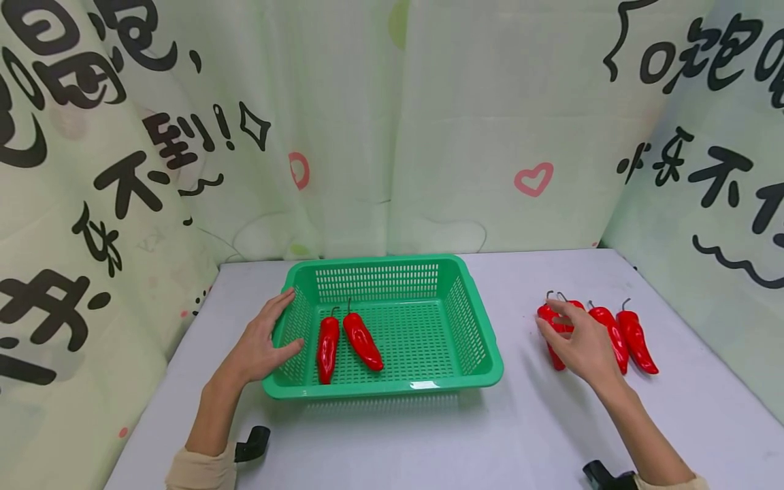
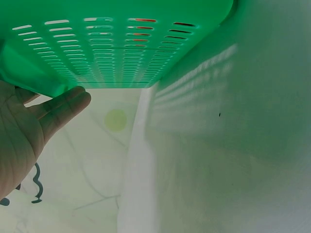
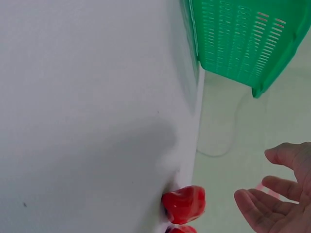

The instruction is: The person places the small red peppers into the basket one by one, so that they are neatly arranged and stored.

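A green plastic basket (image 1: 422, 340) holds two red chili peppers, one nearly upright in view (image 1: 328, 346) and one slanting (image 1: 364, 344), both in its left half. My left hand (image 1: 263, 346) touches the basket's left side, its fingers extended along the rim and the thumb over the near part; the left wrist view shows the fingers (image 2: 65, 108) at the slotted wall. On the right, my right hand (image 1: 584, 344) hovers over several red chili peppers (image 1: 637, 340), partly covering the leftmost ones. In the right wrist view its fingers (image 3: 252, 208) are loosely bent, apart from the nearest pepper (image 3: 184, 204).
The white table (image 1: 416, 442) carries everything, with bare surface between basket and right-hand peppers. Pale printed curtains (image 1: 453, 136) hang behind it and along both sides. Black straps (image 1: 252, 444) sit at the wrists.
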A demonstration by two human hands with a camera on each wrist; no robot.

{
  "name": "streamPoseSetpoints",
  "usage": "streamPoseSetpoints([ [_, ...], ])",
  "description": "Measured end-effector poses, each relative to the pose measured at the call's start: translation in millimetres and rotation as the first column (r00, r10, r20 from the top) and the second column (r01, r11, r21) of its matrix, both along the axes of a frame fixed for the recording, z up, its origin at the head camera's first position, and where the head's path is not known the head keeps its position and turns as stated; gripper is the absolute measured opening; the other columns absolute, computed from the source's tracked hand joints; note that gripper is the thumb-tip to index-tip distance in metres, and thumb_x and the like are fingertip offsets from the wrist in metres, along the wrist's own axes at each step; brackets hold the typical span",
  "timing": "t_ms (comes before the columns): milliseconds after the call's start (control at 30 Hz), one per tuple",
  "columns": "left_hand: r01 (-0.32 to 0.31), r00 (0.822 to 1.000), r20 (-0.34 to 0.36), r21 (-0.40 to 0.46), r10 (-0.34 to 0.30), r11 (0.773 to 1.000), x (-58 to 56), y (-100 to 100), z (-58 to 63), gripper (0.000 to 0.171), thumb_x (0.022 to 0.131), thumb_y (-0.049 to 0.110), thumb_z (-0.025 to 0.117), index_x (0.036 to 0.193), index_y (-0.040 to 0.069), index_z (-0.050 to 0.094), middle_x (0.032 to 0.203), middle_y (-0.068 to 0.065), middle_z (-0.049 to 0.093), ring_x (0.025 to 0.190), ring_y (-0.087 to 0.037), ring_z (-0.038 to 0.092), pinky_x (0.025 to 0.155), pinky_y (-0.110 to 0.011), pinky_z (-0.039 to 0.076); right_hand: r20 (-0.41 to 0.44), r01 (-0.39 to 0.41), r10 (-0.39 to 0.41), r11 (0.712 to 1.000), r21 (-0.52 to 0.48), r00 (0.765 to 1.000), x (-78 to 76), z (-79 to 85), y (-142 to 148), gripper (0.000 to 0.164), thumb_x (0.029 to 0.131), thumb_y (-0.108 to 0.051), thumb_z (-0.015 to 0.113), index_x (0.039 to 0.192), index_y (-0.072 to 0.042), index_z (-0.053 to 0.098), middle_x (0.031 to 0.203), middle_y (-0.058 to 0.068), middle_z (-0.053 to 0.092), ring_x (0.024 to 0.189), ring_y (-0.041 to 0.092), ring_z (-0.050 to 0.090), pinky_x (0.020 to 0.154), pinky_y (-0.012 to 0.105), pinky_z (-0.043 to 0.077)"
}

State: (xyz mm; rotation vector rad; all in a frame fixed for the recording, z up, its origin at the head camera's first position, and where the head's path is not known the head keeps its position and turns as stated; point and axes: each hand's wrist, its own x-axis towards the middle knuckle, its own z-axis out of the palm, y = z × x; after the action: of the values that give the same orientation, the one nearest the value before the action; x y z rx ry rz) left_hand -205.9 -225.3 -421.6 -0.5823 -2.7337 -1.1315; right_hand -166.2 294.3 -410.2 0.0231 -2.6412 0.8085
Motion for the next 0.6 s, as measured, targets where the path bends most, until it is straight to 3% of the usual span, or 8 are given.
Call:
streamPoseSetpoints([
  [600,-0.002,1.0,0.008,-0.006,0.002,1.0,0.2,-0.5,0.0,0.081,0.088,0.023,0.068,0.158,0.001,0.033,0.162,-0.02,0.032,0.145,-0.046,0.035,0.104,-0.068,0.044,0.089,0.023,-0.024,1.0,0.011,0.996,-7.1,-15.3,15.1,0.058,0.091,-0.016,0.076,0.14,0.007,0.055,0.128,0.033,0.06,0.108,0.049,0.06,0.074,0.056,0.061],
])
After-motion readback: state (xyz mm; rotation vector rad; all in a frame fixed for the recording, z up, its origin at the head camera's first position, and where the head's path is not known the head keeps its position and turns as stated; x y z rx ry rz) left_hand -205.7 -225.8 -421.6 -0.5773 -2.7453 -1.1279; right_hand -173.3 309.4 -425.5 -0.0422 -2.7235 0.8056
